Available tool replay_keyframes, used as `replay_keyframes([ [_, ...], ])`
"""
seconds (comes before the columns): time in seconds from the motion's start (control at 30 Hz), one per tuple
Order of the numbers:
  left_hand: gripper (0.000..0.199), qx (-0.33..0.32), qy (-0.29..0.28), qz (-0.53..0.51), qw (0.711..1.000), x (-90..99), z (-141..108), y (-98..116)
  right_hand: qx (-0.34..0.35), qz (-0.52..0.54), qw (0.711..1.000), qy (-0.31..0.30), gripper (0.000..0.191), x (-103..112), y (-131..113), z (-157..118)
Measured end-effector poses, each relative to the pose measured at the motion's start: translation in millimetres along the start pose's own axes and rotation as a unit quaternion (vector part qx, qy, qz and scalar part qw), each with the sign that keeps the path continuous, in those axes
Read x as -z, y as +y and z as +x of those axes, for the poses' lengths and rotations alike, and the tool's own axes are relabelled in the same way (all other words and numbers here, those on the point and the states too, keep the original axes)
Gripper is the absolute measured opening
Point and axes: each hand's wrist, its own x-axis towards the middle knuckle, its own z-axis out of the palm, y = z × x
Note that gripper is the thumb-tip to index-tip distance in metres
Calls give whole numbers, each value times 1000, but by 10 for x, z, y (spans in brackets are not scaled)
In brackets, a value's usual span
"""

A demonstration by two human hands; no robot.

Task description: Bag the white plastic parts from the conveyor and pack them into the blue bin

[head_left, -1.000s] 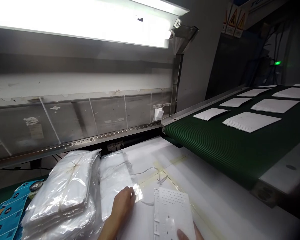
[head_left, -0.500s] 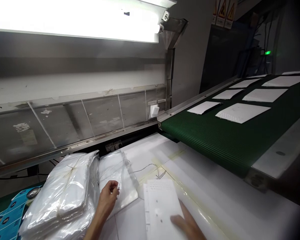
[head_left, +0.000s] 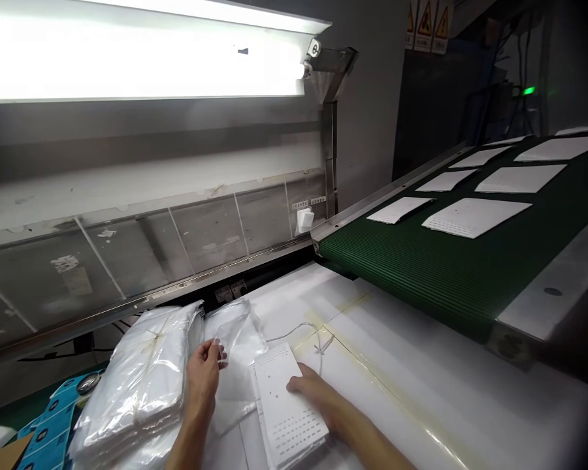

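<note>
Clear poly bag (head_left: 239,334) lies on white work table (head_left: 421,398), right in front of us, held at its upper edge by our L hand (head_left: 204,373). Thumb & fingers are narrow, pinched on the plastic as far as we can tell from here, though the exact grip is partly hidden. R hand (head_left: 312,391) is open, fingers flat & slightly spread, resting on perforated white card (head_left: 285,408), not gripping it. Card lies on table just beside bag, touching its edge; whether it overlaps the plastic we can't tell. It's outside the bag for now.

Left of our hands sits big stack of clear-bagged white items (head_left: 137,385), tied w/ string. Thin white cord (head_left: 294,331) curls on table behind card. Blue printed labels (head_left: 49,424) lie at lower L, next to stack.

To the R runs green belt conveyor (head_left: 411,274), w/ white sheets (head_left: 473,217) laid flat in two rows, approx 8 in view, all bare.

Progress as far as we can see: one stack bagged & tied, one card out at our hands, one bag open to no clear extent, sheets on belt unbagged.
</note>
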Motion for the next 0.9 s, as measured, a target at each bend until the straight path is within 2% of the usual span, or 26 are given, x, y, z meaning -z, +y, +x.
replay_keyframes([
  [0.1,32,-6,23,-27,999,58,8,211,19,-28,999,3,64,2,25,19],
  [0.23,23,-21,91,-73,993,237,109,497,33,-41,999,-2,73,-23,5,13],
  [0.37,11,-63,141,-131,979,470,247,937,40,-41,998,-4,79,-74,-34,-59],
  [0.43,9,-88,144,-162,972,549,197,1149,50,-33,998,-9,81,-107,-94,-158],
  [0.5,12,-97,100,-168,976,558,11,1261,75,-30,997,5,79,-121,-186,-316],
  [0.57,21,-88,10,-133,987,474,-287,1226,114,-52,991,45,66,-84,-295,-529],
  [0.63,30,-72,-77,-84,991,305,-628,1056,158,-109,973,125,52,38,-392,-793],
  [0.67,31,-65,-101,-71,990,199,-790,943,175,-137,960,170,48,135,-426,-941],
  [0.73,32,-44,-109,-76,990,-24,-1059,714,189,-165,931,266,46,389,-447,-1262],
  [0.8,31,-28,-103,-93,990,-231,-1237,532,179,-141,917,329,52,674,-386,-1587],
  [0.83,29,-22,-107,-104,989,-322,-1294,467,173,-118,914,348,54,801,-326,-1733],
  [0.9,25,-18,-137,-129,982,-478,-1359,380,169,-77,925,332,56,973,-161,-1949],
])
